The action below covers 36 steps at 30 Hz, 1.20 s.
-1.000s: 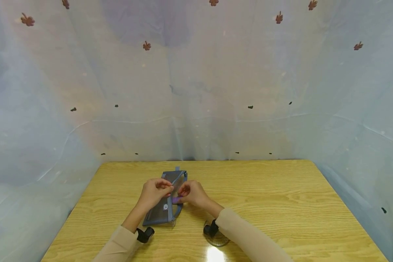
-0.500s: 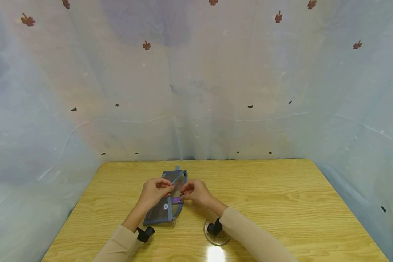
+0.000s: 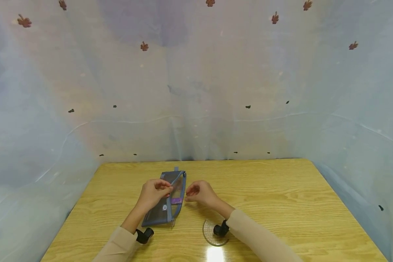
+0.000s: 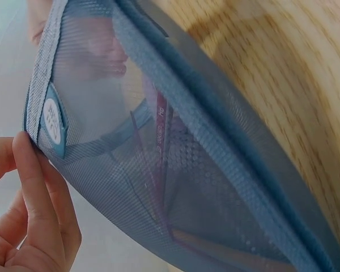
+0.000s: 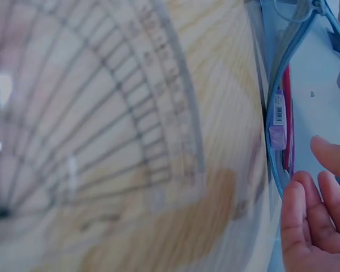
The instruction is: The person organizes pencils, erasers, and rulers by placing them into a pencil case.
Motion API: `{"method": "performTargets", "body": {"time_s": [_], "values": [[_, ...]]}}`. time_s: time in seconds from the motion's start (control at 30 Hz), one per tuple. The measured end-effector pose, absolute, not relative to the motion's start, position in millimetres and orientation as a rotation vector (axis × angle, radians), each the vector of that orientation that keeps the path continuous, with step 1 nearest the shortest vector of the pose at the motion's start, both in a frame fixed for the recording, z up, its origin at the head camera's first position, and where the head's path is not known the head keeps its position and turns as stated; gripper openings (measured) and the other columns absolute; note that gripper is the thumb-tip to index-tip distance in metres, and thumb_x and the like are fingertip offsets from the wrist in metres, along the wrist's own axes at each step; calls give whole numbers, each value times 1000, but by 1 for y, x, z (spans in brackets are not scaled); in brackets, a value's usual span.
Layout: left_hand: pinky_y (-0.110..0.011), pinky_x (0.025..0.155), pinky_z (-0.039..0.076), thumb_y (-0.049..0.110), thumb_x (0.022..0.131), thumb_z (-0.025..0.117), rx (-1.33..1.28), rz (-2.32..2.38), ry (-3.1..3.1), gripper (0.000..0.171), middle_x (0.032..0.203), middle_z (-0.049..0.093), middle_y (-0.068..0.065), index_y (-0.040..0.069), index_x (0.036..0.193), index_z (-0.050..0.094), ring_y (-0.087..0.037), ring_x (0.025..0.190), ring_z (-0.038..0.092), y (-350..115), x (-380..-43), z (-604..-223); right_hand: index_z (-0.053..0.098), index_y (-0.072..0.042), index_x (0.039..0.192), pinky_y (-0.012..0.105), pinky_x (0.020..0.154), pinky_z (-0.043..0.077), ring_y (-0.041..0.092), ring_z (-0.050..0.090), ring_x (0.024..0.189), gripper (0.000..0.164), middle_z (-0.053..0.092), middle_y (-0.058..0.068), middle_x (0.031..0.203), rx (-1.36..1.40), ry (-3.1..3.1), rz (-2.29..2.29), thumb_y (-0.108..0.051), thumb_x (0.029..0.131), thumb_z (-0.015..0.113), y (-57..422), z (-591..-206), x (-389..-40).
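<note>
A blue-grey mesh pencil case (image 3: 155, 214) lies on the table with its zipped mouth spread apart. My left hand (image 3: 153, 193) pinches the near lip of that mouth, beside a round white label (image 4: 52, 120). Inside the case, through the mesh, a dark red pencil marked HB (image 4: 160, 127) shows. A purple block with a barcode sleeve, looking like an eraser (image 5: 277, 136), sits just within the mouth. Just right of the case, my right hand (image 3: 201, 193) holds nothing; its thumb and fingers are apart, close to the opening.
A clear protractor (image 5: 153, 107) lies on the wooden table (image 3: 265, 203), partly under the right wrist's black camera (image 3: 221, 229). Another black camera (image 3: 145, 235) hangs at the left wrist. A pale curtain (image 3: 196, 91) rises behind the table.
My right hand has let go of the purple block and drawn back to the right, away from the case. The block stays in the mouth; my left hand keeps its pinch.
</note>
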<state>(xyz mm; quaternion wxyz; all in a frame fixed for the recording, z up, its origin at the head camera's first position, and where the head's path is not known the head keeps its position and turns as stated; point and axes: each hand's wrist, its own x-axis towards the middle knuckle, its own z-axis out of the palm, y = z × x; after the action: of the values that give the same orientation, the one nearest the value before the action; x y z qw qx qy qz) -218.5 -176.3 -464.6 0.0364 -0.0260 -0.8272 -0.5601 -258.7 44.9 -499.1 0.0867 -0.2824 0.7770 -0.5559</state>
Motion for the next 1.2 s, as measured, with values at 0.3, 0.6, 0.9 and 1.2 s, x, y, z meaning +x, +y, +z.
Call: {"method": "performTargets", "body": {"time_s": [0.3, 0.6, 0.9, 1.2], "values": [[-28, 63, 61, 2, 87, 76, -71, -1717, -2545, 3, 80, 71, -9, 0, 89, 74, -21, 70, 70, -176, -218, -465, 71, 8, 90, 23, 64, 56, 15, 65, 70, 17, 71, 13, 84, -782, 2351, -1584, 4, 78, 82, 60, -495, -250], [-28, 63, 60, 3, 88, 76, -62, -1715, -2547, 4, 79, 71, -7, 0, 89, 74, -22, 70, 70, -175, -217, -465, 71, 7, 91, 23, 64, 56, 16, 64, 72, 19, 71, 11, 84, -777, 2356, -1561, -1, 79, 83, 79, -493, -239], [-27, 62, 60, 3, 88, 76, -74, -1714, -2540, 4, 78, 70, -7, 0, 89, 73, -21, 69, 70, -176, -218, -467, 71, 6, 92, 24, 65, 56, 13, 63, 72, 19, 69, 5, 83, -780, 2384, -1507, -5, 81, 83, 100, -489, -227], [-27, 62, 60, 4, 88, 76, -83, -1708, -2539, 5, 77, 69, -6, 0, 89, 74, -21, 68, 69, -175, -219, -469, 70, 4, 90, 23, 64, 55, 15, 62, 73, 18, 67, 4, 81, -769, 2424, -1508, -7, 83, 82, 113, -486, -212]]}}
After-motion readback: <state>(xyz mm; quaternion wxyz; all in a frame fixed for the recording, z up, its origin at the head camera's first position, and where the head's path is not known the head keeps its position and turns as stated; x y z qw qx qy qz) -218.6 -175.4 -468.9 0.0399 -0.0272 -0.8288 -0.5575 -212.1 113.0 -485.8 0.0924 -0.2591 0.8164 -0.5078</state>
